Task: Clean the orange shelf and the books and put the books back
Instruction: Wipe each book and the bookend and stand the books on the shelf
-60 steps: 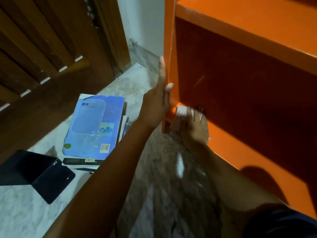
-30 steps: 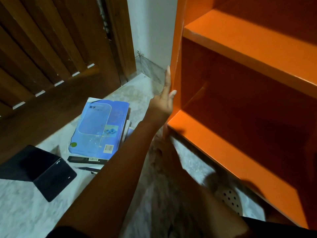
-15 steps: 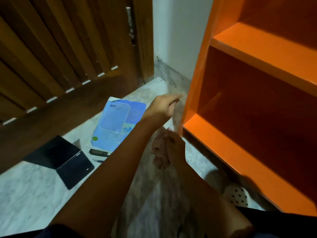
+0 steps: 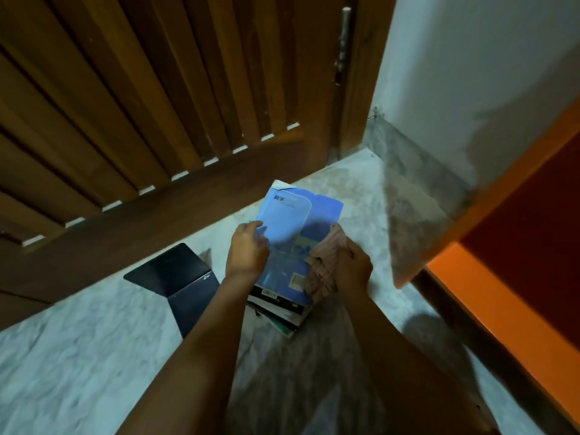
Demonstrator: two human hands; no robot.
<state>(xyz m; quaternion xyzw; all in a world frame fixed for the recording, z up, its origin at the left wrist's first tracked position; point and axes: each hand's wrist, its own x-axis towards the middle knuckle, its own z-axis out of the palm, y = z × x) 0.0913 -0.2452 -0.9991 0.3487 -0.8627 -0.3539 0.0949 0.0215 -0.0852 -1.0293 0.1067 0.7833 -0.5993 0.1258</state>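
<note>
In the head view, the blue book (image 4: 293, 243) tops a stack of books (image 4: 279, 312) on the marble floor (image 4: 78, 356), left of the orange shelf (image 4: 502, 296). The left hand (image 4: 248, 252) curls on the blue book's left edge; whether it grips is unclear. The right hand (image 4: 353, 271) is closed around a pinkish cloth (image 4: 326, 262) at the book's right edge, and a black bookend (image 4: 179, 282) stands just left of the stack.

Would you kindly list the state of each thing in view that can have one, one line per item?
Blue paperback book: closed, on top of the stack, being gripped.
Stack of books on the marble floor: lying flat, edges uneven.
Pinkish crumpled cloth: bunched, resting against the blue book.
Left hand: fingers on the book's left edge.
Right hand: closed on the cloth.
Black metal bookend: standing on the floor, unused.
Orange wooden shelf: visible part bare.
Slatted wooden door: shut.
</note>
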